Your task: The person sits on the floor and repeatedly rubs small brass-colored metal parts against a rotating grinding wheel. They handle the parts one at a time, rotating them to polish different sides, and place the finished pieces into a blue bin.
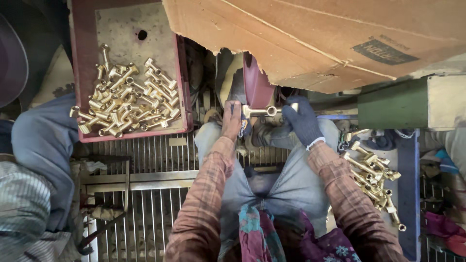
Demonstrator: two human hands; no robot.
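Both my hands hold one brass fitting crosswise, just below a dark red wheel. My left hand is bare and grips the fitting's left end. Covered by a dark blue glove, my right hand grips the right end. The fitting sits close against the wheel's lower edge; whether they touch I cannot tell. My plaid sleeves and my knees in jeans are below.
A red crate at the upper left holds several brass fittings. More brass fittings are heaped at my right. A brown cardboard sheet covers the top. Another person's leg in jeans is at the left. Metal grating lies underfoot.
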